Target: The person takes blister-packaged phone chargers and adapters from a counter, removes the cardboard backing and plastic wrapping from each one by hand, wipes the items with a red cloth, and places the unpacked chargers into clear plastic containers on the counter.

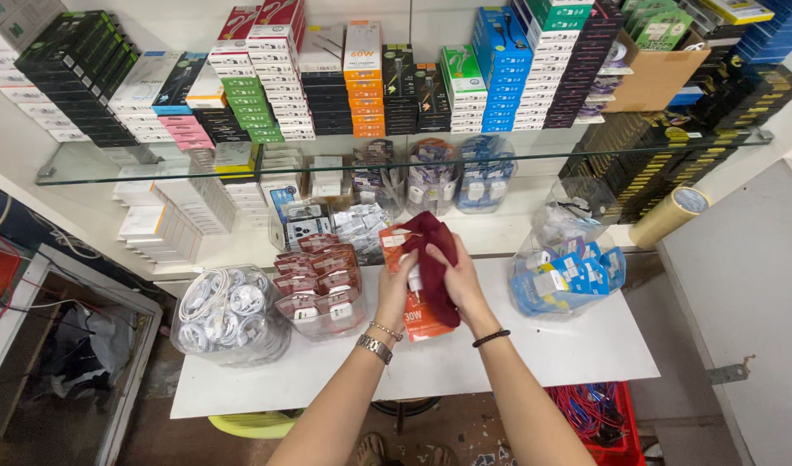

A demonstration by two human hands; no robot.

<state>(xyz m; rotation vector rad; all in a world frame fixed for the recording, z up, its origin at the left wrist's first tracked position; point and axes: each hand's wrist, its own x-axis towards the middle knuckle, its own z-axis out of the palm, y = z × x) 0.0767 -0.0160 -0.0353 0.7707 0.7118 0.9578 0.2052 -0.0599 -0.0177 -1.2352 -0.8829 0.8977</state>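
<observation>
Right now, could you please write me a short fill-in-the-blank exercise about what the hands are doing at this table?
1. The right hand presses a dark ____ cloth against the package.
2. The left hand grips an ____ and white package.
3. The bag of coiled white cables lies to the person's ____.
4. A metal watch sits on the ____ wrist.

Missing words: red; orange; left; left

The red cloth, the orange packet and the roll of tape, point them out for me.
red cloth (437,259): head view, on the folded middle of the cloth.
orange packet (420,321): head view, on its lower front.
roll of tape (672,214): head view, on the roll's outer side.
</observation>
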